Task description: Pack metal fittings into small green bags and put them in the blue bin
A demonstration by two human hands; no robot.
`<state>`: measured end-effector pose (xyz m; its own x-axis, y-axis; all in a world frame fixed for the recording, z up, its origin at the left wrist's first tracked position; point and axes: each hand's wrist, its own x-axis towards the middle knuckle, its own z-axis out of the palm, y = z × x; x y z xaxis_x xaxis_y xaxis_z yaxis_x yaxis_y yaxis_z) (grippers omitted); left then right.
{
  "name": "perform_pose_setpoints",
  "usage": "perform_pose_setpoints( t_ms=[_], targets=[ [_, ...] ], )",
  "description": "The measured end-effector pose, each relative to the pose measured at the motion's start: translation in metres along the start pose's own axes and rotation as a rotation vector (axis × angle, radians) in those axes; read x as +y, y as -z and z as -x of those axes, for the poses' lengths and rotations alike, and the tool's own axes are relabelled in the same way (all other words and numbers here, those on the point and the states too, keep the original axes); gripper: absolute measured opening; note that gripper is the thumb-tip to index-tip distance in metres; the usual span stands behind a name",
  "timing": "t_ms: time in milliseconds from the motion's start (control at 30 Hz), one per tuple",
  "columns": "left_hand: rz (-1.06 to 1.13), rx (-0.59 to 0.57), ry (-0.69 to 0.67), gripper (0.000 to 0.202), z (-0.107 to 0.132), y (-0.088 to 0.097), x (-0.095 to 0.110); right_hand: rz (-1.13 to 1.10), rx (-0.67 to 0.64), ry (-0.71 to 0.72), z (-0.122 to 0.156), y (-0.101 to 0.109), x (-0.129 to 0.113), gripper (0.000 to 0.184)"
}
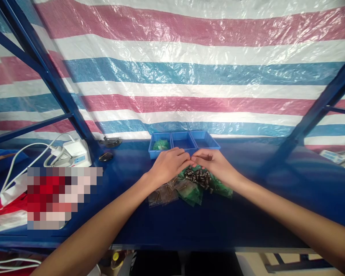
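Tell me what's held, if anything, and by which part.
It cannot be told: the left hand and right hand are close together, but nothing between their fingers shows clearly.

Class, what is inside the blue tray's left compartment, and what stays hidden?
A green heap, apparently plastic, lies in that part of the blue tray. The floor beneath the heap is covered, and the left hand hides some of the tray's near edge.

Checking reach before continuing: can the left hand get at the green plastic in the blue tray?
Probably yes: the left hand is close to the blue tray, and nothing covers the green plastic.
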<state>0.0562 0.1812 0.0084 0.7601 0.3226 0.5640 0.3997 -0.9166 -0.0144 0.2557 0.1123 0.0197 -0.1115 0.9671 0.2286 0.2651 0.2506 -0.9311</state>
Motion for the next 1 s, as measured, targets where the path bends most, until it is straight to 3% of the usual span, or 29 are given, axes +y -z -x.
perform_pose_setpoints(
  t_ms=[233,400,633,1000],
  targets=[
    [-0.008,-0.008,0.031,0.038,-0.001,0.0,0.004,0.066,0.005,0.037,-0.001,0.002,0.003,0.018],
    [-0.02,-0.011,0.029,0.039,0.0,0.0,0.006,0.253,0.006,0.132,-0.001,0.003,0.007,0.023],
    [0.061,-0.011,0.067,0.038,-0.001,0.004,0.007,0.306,-0.077,0.205,-0.001,0.005,0.012,0.019],
    [0.197,0.051,0.088,0.031,-0.001,0.007,0.009,0.395,-0.002,0.25,0.0,0.003,0.008,0.029]
  ],
)
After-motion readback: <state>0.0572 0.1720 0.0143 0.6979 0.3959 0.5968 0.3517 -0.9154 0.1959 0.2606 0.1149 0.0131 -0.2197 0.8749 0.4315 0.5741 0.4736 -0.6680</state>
